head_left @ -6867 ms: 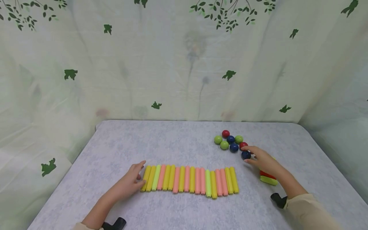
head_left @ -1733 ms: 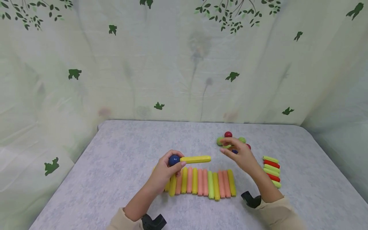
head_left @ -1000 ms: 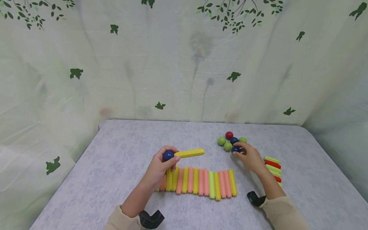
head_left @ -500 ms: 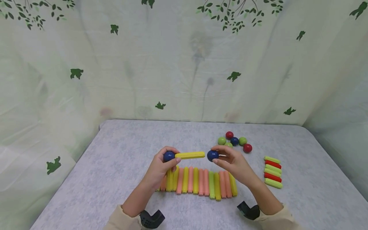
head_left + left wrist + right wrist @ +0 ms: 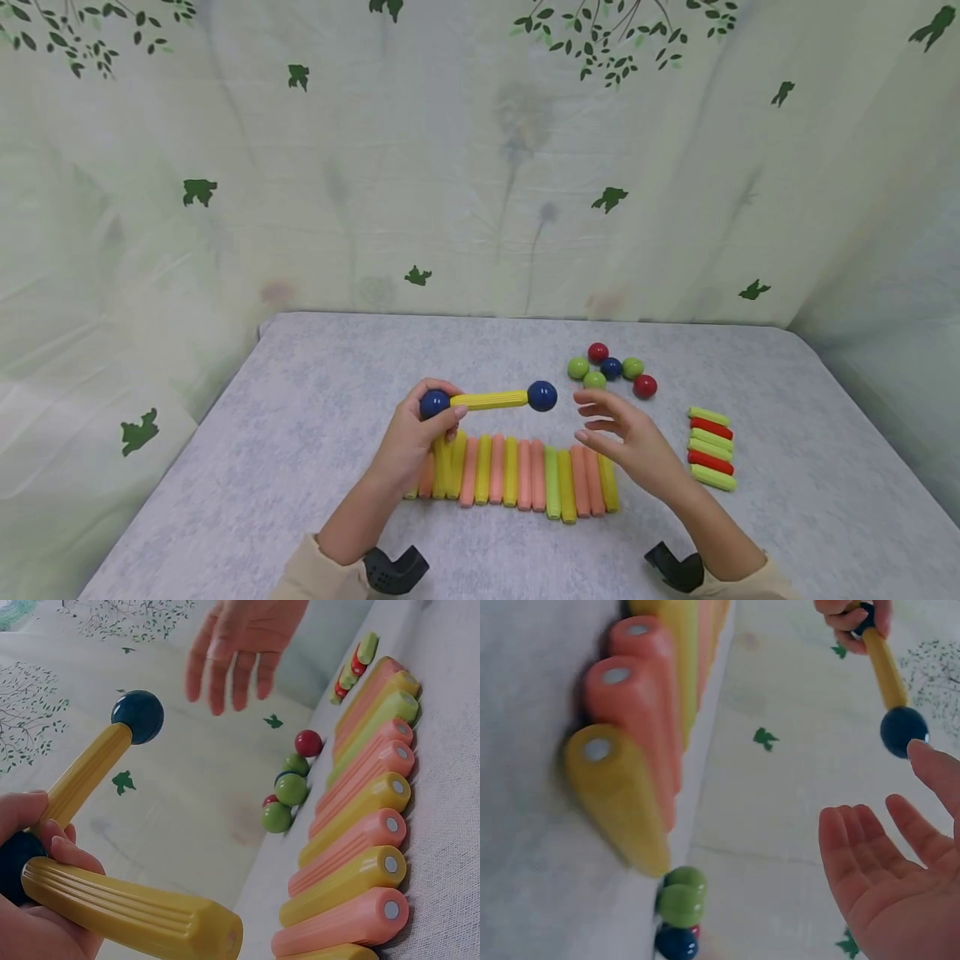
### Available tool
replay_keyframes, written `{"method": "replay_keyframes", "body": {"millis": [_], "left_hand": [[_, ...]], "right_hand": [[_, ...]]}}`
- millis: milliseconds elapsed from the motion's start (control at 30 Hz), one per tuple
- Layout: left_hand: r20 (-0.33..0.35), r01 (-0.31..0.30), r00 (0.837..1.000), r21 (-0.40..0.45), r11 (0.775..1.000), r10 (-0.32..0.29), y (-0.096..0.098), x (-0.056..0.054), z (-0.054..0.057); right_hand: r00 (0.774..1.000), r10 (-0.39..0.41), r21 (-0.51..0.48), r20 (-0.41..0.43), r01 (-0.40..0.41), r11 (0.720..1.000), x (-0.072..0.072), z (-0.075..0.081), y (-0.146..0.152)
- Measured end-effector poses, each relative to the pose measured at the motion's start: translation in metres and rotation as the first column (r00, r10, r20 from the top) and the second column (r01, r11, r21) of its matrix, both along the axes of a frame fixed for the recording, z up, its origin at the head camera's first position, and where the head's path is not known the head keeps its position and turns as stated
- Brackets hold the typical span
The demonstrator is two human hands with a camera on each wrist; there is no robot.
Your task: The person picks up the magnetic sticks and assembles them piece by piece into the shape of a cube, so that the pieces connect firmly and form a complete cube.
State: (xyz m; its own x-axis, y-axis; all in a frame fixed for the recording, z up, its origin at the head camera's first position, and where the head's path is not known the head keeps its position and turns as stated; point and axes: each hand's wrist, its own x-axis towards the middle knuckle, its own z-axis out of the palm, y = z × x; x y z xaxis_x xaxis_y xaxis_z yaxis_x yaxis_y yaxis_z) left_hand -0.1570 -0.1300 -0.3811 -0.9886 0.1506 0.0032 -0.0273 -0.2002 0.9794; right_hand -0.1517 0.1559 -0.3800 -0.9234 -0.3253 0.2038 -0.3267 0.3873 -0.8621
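Observation:
My left hand (image 5: 405,446) grips a blue ball (image 5: 433,405) above the left part of a rod row. From that ball a yellow magnetic rod (image 5: 489,401) points right, with a second blue ball (image 5: 542,396) on its far end. The left wrist view reveals another yellow rod (image 5: 135,907) joined to the gripped ball, pointing toward the camera. Just right of the far ball hovers my right hand (image 5: 637,437), fingers spread and holding nothing; the right wrist view shows its bare palm (image 5: 907,915). Below both hands lies the row of pink, yellow and green rods (image 5: 512,475).
Loose balls sit at the back right: a red ball (image 5: 597,353), a blue ball (image 5: 611,369), a green ball (image 5: 577,368) and others. Farther right is a short column of green and red rods (image 5: 711,450). A printed curtain (image 5: 450,167) hangs behind the grey table (image 5: 360,358).
My right hand took a blue ball from the cluster, brought it to the yellow rod's free end, let go and drew back right. The left hand earlier picked up its pieces and stays raised.

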Motion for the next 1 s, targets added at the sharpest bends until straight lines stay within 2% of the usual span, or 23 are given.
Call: {"method": "replay_keyframes", "body": {"millis": [100,167,300,433,567,633,700,833,933,1000], "left_hand": [[-0.004,-0.022,1.0,0.015,1.0,0.022,0.0,-0.001,0.001],[-0.005,-0.03,1.0,0.028,0.999,0.03,-0.001,-0.001,0.001],[-0.003,-0.036,0.999,0.039,0.999,0.036,-0.001,0.0,0.002],[0.003,-0.043,0.999,0.041,0.998,0.043,-0.001,0.001,0.003],[0.01,-0.052,0.999,0.042,0.998,0.051,0.0,0.001,0.004],[0.01,-0.055,0.998,0.046,0.997,0.055,0.0,0.001,0.005],[0.009,-0.06,0.998,0.052,0.997,0.059,0.0,0.002,0.005],[0.007,-0.067,0.998,0.075,0.995,0.066,0.0,0.001,0.005],[0.01,-0.072,0.997,0.106,0.992,0.071,0.001,0.001,0.003],[0.017,-0.073,0.997,0.127,0.989,0.071,0.002,0.001,0.002]], "right_hand": [[0.997,-0.045,0.08,0.061,0.04,0.996,-0.002,-0.019,0.016],[0.986,-0.095,0.155,0.136,0.073,0.985,-0.002,-0.03,0.022],[0.961,-0.177,0.346,0.214,0.095,0.933,-0.003,-0.046,0.024],[0.949,-0.218,0.493,0.226,0.081,0.866,-0.002,-0.052,0.02],[0.948,-0.248,0.595,0.2,0.084,0.799,-0.001,-0.05,0.017],[0.95,-0.26,0.608,0.174,0.104,0.787,-0.001,-0.046,0.016],[0.953,-0.265,0.577,0.148,0.135,0.806,-0.003,-0.042,0.014],[0.965,-0.246,0.414,0.096,0.186,0.891,-0.005,-0.03,0.007],[0.983,-0.173,0.294,0.054,0.15,0.944,-0.004,-0.019,-0.002],[0.992,-0.126,0.243,0.028,0.115,0.963,-0.003,-0.012,-0.009]]}}
